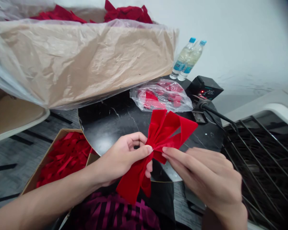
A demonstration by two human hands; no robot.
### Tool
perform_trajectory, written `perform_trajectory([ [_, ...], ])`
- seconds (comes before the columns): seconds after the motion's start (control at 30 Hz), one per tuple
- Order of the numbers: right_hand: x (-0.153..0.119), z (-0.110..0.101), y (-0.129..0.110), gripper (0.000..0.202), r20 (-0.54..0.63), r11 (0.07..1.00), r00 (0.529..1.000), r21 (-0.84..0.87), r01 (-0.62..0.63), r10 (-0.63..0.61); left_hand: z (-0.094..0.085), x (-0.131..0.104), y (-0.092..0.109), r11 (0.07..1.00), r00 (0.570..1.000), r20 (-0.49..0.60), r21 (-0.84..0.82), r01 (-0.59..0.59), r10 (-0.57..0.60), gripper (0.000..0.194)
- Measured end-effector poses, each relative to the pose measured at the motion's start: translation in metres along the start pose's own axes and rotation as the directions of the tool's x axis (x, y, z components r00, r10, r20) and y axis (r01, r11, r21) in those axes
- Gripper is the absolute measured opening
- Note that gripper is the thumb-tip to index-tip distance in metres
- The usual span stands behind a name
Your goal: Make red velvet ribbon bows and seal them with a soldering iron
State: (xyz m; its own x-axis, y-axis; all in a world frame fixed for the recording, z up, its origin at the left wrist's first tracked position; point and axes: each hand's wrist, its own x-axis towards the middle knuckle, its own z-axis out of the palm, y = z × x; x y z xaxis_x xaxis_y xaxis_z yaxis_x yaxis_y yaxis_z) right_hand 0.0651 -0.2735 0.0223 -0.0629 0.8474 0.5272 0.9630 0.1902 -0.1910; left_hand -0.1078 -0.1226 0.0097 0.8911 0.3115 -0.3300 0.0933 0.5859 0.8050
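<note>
A red velvet ribbon bow (136,179) is held up over the front of the round table, with loops and tails spread to both ends. My left hand (124,156) grips its gathered middle, thumb on top and fingers behind. A tiny shiny spot shows at the knot beside the thumb tip. From the right, my right hand (204,172) pinches the bow close to that middle with thumb and forefinger; whether a thin wire or tie is also between those fingertips I cannot tell. Its other fingers are curled in.
On the black marble-patterned table (103,124) lie a clear bag of red pieces (163,95), two bottles (182,62) and a black control box (205,88) with a lit red light. A plastic-lined carton (93,60) stands behind. A box of red ribbons (64,156) is lower left; a metal rack (261,153) right.
</note>
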Motion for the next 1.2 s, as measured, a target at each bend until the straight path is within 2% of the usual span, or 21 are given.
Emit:
perform_trajectory([
  [0.1,0.003,-0.002,0.009,0.015,0.024,1.0,1.0,-0.004,0.001,-0.001,0.001,-0.002,0.001,0.998,0.998,0.032,0.018,0.052,-0.052,0.022],
  [0.2,0.006,0.001,0.014,0.008,0.037,1.0,0.999,-0.008,0.03,-0.03,0.001,-0.001,0.003,0.991,0.989,0.078,-0.028,0.132,-0.129,0.022],
  [0.37,-0.001,-0.001,0.011,0.024,-0.118,1.0,0.993,0.019,-0.024,0.026,-0.003,0.003,0.003,0.966,0.974,0.13,-0.155,0.206,-0.186,0.015],
  [0.5,-0.006,-0.007,0.002,0.03,0.03,0.996,0.995,0.001,0.091,-0.091,-0.005,0.005,0.0,0.942,0.962,0.18,-0.23,0.245,-0.206,0.018],
  [0.63,-0.008,-0.003,0.001,0.028,0.031,0.988,0.99,0.065,0.138,-0.141,-0.005,0.005,-0.003,0.939,0.962,0.177,-0.241,0.247,-0.207,0.017],
  [0.73,-0.012,-0.001,0.003,0.031,0.094,0.99,0.988,0.085,0.113,-0.121,-0.005,0.005,-0.004,0.949,0.966,0.146,-0.205,0.241,-0.214,0.018],
  [0.87,-0.009,-0.008,0.0,0.03,0.042,0.961,0.961,-0.049,0.273,-0.272,-0.004,0.005,-0.002,0.969,0.971,0.095,-0.094,0.229,-0.221,0.019],
  [0.93,-0.006,-0.012,-0.003,0.029,0.044,0.949,0.953,-0.094,0.302,-0.299,-0.002,0.006,-0.001,0.976,0.974,0.077,-0.04,0.215,-0.211,0.02],
  [1.1,-0.003,-0.017,-0.003,0.03,0.098,0.953,0.95,-0.043,0.301,-0.296,0.002,0.008,0.0,0.982,0.986,0.04,0.105,0.159,-0.164,0.023],
  [1.2,-0.003,-0.019,-0.001,0.031,0.12,0.952,0.945,0.0,0.305,-0.303,0.005,0.01,-0.001,0.986,0.994,0.02,0.136,0.1,-0.104,0.029],
])
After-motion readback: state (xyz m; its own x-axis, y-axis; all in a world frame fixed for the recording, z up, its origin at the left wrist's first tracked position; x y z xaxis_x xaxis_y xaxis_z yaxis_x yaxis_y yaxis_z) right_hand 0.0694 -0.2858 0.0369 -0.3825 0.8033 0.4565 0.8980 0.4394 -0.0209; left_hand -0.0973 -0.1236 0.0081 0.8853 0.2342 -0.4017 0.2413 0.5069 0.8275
